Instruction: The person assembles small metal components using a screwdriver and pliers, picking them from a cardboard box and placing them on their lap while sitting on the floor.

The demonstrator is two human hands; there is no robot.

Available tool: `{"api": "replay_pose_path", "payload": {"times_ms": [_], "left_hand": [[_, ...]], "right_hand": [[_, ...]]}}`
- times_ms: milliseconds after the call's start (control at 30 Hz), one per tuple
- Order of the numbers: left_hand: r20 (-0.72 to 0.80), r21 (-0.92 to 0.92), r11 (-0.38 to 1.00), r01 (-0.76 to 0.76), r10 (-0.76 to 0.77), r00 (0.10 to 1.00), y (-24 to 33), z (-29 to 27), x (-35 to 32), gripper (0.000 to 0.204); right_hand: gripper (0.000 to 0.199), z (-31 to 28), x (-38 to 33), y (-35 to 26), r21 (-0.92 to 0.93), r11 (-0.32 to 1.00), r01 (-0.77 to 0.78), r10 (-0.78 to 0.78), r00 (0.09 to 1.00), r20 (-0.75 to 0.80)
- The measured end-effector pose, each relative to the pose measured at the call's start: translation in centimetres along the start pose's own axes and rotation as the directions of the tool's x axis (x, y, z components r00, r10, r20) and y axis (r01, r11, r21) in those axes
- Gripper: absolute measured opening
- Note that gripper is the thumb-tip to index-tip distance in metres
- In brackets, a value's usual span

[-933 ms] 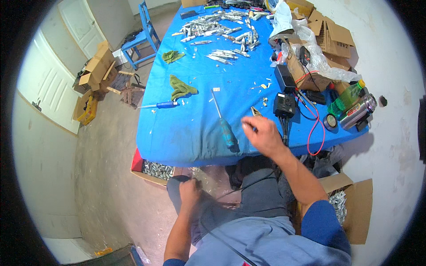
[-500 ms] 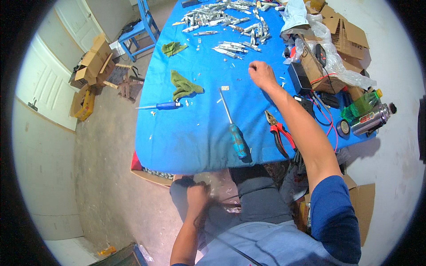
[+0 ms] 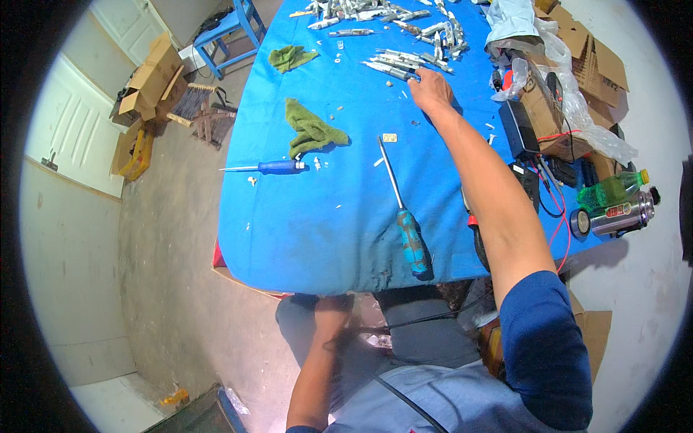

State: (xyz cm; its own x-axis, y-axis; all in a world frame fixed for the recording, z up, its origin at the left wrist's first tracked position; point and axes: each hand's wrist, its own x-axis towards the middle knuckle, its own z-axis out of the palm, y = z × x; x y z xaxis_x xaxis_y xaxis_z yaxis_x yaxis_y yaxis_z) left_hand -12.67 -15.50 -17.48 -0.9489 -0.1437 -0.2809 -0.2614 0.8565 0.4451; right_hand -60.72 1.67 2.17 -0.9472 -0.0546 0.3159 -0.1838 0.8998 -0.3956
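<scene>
My right hand [image 3: 433,90] reaches far across the blue-covered table, fingertips pinched on the near end of a slim silver-white tube [image 3: 390,70]. That tube lies at the edge of a small row of similar ones. Beyond it spreads a big heap of such tubes [image 3: 361,10]. Low at the table's front edge, by my left knee, my left hand [image 3: 333,312] is in shadow; its fingers are hidden. A teal-handled screwdriver [image 3: 412,242] lies between my arms. Red-handled pliers [image 3: 473,222] are mostly covered by my right forearm.
A blue screwdriver [image 3: 278,167] and two green cloths [image 3: 312,130] lie on the left half of the table [image 3: 303,231]. Along the right side are a black box [image 3: 518,128], wires, a green bottle [image 3: 613,189], a steel flask [image 3: 624,214] and cardboard. A blue chair [image 3: 224,36] stands far left.
My right hand has moved forward to the row of tubes, its fingertips now on one. My forearm now covers most of the pliers. The view has shifted slightly; my left hand stays low.
</scene>
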Motion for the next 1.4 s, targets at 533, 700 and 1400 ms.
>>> {"api": "replay_pose_path", "payload": {"times_ms": [533, 700, 1400], "left_hand": [[-0.273, -0.193, 0.98, -0.04, -0.014, 0.962, 0.0, -1.0, -2.4, 0.03], [-0.102, -0.591, 0.802, 0.088, -0.183, 0.978, 1.4, -3.4, -3.3, 0.031], [0.052, -0.994, -0.108, 0.034, -0.168, 0.984, 6.5, -12.6, -3.4, 0.046]], "right_hand": [[0.019, -7.7, -10.5, -1.6, 0.71, 0.7, 0.076, -0.282, 0.943, 0.177], [0.015, -10.9, -19.1, -3.8, 0.679, 0.653, 0.336, -0.576, 0.802, 0.157], [0.014, -10.1, -24.1, -3.2, 0.41, 0.468, 0.783, -0.873, 0.483, 0.075]]}}
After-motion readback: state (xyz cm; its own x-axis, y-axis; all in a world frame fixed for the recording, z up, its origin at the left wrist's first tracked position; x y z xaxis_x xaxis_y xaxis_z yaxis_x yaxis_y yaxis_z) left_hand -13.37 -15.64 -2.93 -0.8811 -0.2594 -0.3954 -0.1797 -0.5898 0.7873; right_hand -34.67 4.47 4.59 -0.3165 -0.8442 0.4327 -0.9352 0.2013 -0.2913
